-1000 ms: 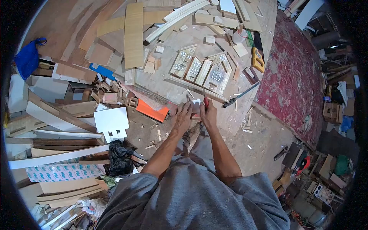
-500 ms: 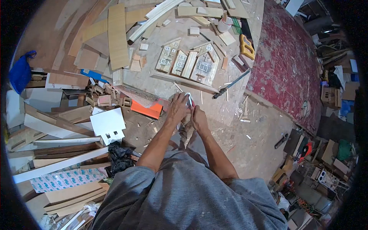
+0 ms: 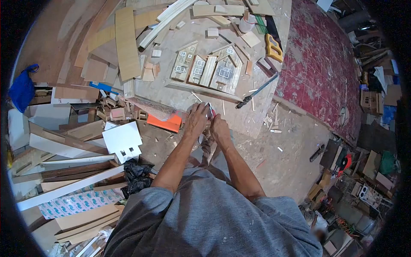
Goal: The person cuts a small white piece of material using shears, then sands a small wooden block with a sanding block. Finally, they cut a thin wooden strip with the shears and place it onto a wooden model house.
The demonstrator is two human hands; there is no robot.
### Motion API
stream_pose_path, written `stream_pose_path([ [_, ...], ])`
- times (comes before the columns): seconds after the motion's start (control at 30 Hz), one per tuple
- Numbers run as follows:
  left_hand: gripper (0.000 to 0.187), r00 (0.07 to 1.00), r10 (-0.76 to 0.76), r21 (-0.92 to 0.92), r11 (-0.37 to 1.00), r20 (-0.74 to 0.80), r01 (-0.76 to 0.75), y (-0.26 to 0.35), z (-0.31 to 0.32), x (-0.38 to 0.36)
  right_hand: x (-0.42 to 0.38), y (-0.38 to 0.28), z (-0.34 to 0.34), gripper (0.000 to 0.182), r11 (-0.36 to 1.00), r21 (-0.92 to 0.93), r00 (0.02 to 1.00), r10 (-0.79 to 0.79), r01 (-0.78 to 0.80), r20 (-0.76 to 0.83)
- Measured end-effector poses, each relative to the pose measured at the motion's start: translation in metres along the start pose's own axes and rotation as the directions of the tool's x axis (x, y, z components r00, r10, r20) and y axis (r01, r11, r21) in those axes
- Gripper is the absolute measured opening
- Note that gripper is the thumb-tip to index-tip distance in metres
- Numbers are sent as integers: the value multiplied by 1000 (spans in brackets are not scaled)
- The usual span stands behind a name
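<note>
Both hands are close together at the near edge of the wooden work surface [image 3: 171,96]. My right hand [image 3: 220,129] is closed around a small red-handled tool [image 3: 213,112]. My left hand [image 3: 197,121] has its fingers bent over a small pale piece at the tool's tip; the piece is mostly hidden. Just beyond them stands a small wooden model house front [image 3: 205,70] with white window frames. Thin wooden sticks [image 3: 223,106] lie beside it. A dark bar clamp or rod [image 3: 259,91] rests at its right end.
A yellow-handled saw [image 3: 274,48] and a white cup [image 3: 246,24] lie farther back. An orange piece [image 3: 163,123] is left of my hands. Wood scraps and a white board with cutouts [image 3: 123,140] are piled at left. A red panel [image 3: 317,64] lies at right.
The view has shifted slightly, so the bench items appear a little further left. Both hands stay together around the tool, with only slight movement.
</note>
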State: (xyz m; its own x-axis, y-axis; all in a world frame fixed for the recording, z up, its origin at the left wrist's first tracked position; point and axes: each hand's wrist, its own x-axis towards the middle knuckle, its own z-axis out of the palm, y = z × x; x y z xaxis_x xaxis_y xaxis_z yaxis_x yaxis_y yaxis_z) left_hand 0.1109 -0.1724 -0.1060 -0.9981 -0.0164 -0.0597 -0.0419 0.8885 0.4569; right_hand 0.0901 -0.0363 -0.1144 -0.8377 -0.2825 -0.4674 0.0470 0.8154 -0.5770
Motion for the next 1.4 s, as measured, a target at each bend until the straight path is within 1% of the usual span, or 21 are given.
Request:
stream_pose_path([
  [0.03,44,1000,-2,-1,1000,5,2,0,2,-1,0,-1,0,33,1000,-20,1000,14,-15,-2],
  [0.1,43,1000,19,83,996,-20,-17,0,4,0,1,-4,0,32,999,-37,1000,30,-30,-4],
  [0.2,43,1000,-15,79,997,-16,16,1,7,-1,-3,-9,-4,32,1000,14,1000,8,-8,-8],
  [0.27,43,1000,-27,89,996,1,27,7,1,0,-10,-28,-16,32,997,-54,998,57,-57,-8],
  [0.37,46,998,-53,101,994,39,49,12,-5,1,-7,-25,-12,33,994,-62,996,85,-85,-3],
  [0.4,48,996,-71,98,993,59,65,12,-4,1,-6,-23,-12,33,994,-63,996,85,-85,-3],
  [0.57,53,996,-68,64,996,58,64,9,-3,2,-8,-17,-14,31,997,50,998,58,-59,16],
  [0.7,53,996,-50,56,997,79,46,6,-1,1,-6,-3,0,31,997,59,999,47,-48,11],
  [0.77,53,996,-48,60,997,74,43,7,-2,1,-3,7,9,31,998,65,1000,-24,25,-11],
  [0.87,52,996,-56,49,997,69,53,9,-5,1,0,10,13,30,997,73,999,-37,40,-39],
  [0.9,52,995,-65,32,998,71,63,9,-5,1,0,9,12,30,996,74,998,-38,41,-44],
  [0.97,52,995,-61,41,997,73,58,7,-2,2,0,7,11,30,998,69,1000,4,-4,-1],
  [1.03,52,995,-60,49,997,77,56,5,0,2,1,8,15,29,999,46,1000,-6,7,-20],
  [1.1,52,999,-28,105,994,34,24,4,1,0,-1,5,13,29,1000,24,999,-16,17,-34],
  [1.13,52,999,-26,104,994,32,23,4,1,2,-3,2,8,29,1000,12,1000,-17,17,-23],
  [1.2,52,997,-38,85,996,60,33,3,2,2,-3,1,6,29,1000,-2,1000,-16,16,-9],
  [1.23,52,997,-39,84,996,61,34,2,2,3,1,2,9,29,1000,12,1000,9,-9,-3],
  [1.3,52,996,-41,116,993,76,32,3,3,3,3,2,9,29,999,24,999,39,-39,9],
  [1.37,52,995,-51,118,992,80,42,7,-1,3,1,-1,3,37,999,32,1000,4,-3,-24],
  [1.4,52,995,-59,124,991,80,49,9,-2,3,0,-2,2,37,999,33,1000,8,-7,-24],
])
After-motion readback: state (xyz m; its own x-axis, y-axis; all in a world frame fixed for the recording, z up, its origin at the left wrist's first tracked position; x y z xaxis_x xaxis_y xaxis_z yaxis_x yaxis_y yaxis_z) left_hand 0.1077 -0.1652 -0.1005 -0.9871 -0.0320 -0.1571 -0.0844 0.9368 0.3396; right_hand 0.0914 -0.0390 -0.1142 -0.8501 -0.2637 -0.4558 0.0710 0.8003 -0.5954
